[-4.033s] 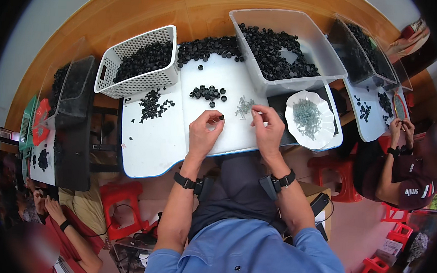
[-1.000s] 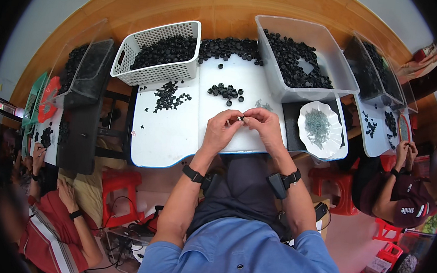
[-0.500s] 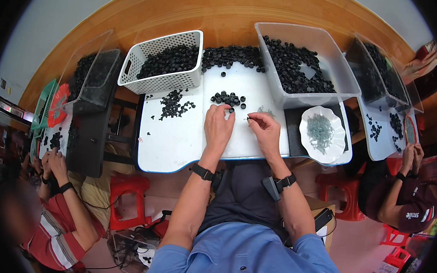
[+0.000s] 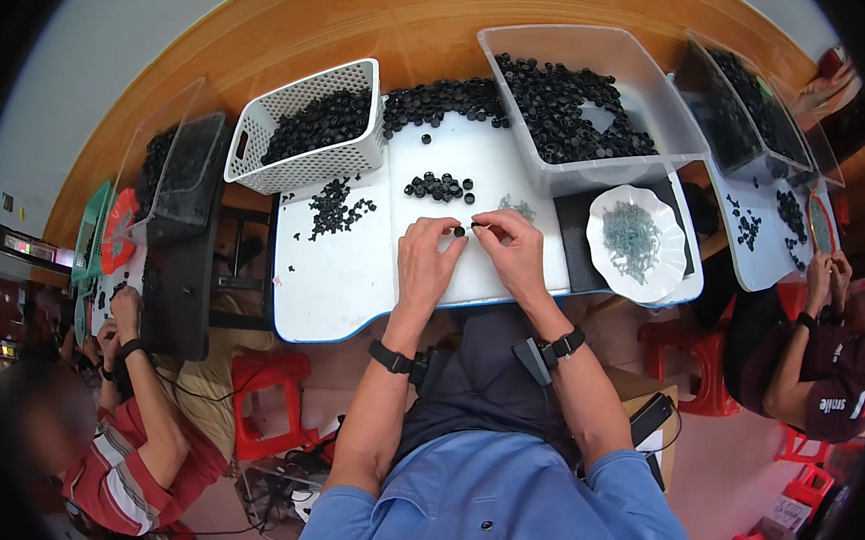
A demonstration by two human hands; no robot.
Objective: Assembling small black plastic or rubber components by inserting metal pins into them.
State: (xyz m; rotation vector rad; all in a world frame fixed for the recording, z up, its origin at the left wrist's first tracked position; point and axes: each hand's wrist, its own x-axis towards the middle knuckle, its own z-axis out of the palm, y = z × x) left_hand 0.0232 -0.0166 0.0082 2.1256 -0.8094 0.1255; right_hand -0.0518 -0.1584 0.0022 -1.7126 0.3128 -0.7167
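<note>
Over the white tabletop (image 4: 338, 284), my left hand (image 4: 425, 260) pinches a small round black cap (image 4: 460, 232) between thumb and forefinger. Close against it, my right hand (image 4: 513, 253) is closed in a pinch on a tiny black piece (image 4: 475, 225), whose exact shape is too small to make out. Just beyond my fingers lies a small group of black caps (image 4: 438, 187). A scatter of small black parts (image 4: 332, 211) is on the left of the table. At the right, a white scalloped dish (image 4: 665, 277) holds many tiny greenish see-through pieces (image 4: 632, 241).
A white perforated basket (image 4: 310, 168) and a see-through plastic bin (image 4: 617, 174), both with black caps, stand at the back; loose caps (image 4: 438, 104) lie between them. The dish rests on a black mat (image 4: 581, 241). Co-workers sit left and right, near red stools (image 4: 271, 399).
My left hand has drawn the black cap away from the small group. My right hand has moved left, so both hands now almost meet. The whole view has shifted slightly.
</note>
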